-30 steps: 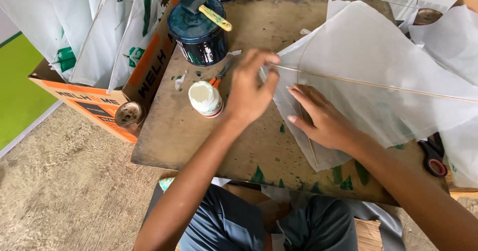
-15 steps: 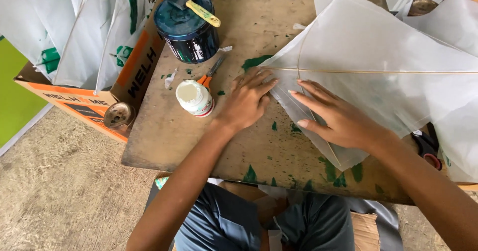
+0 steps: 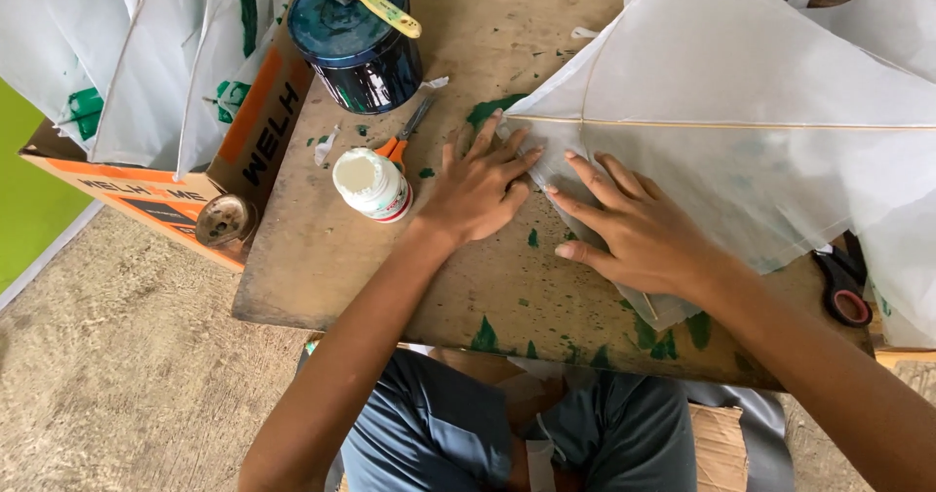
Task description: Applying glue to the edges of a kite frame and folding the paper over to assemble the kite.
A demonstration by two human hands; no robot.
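Both hands (image 3: 561,209) press kite paper (image 3: 741,112) flat.

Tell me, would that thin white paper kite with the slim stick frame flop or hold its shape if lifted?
The thin white paper kite probably feels very light and tears easily: the board shows through it. Its slim stick likely keeps it fairly flat, but the edge under the left hand and right hand looks creased and limp.
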